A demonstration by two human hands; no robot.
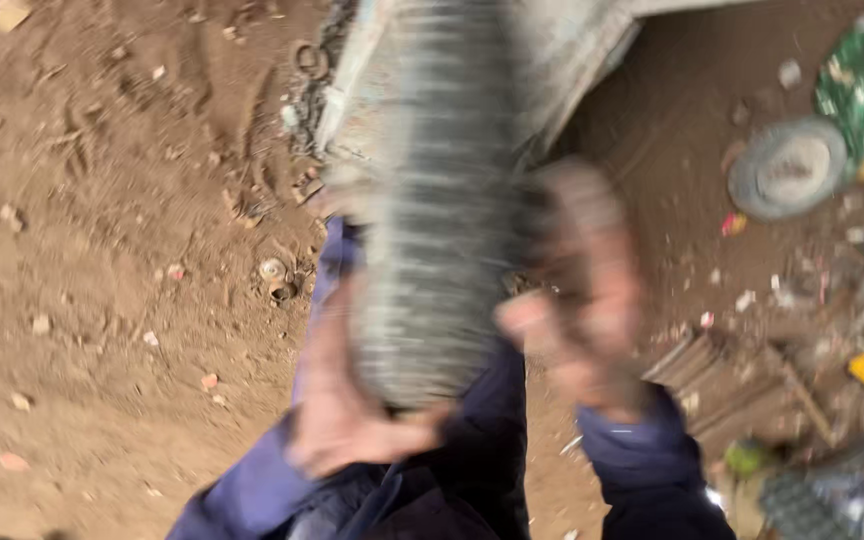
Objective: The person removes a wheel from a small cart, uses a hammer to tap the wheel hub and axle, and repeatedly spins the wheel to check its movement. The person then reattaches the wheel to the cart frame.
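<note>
resting on left fingers [352, 420] — ribbed cylinder [442, 220]

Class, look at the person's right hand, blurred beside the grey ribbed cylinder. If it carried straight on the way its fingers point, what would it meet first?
Probably the ribbed cylinder: the right hand points up and leftward at its side, seemingly touching or nearly so. Blur hides the exact gap.

l hand [337, 420] cupped, r hand [577, 300] open
</note>
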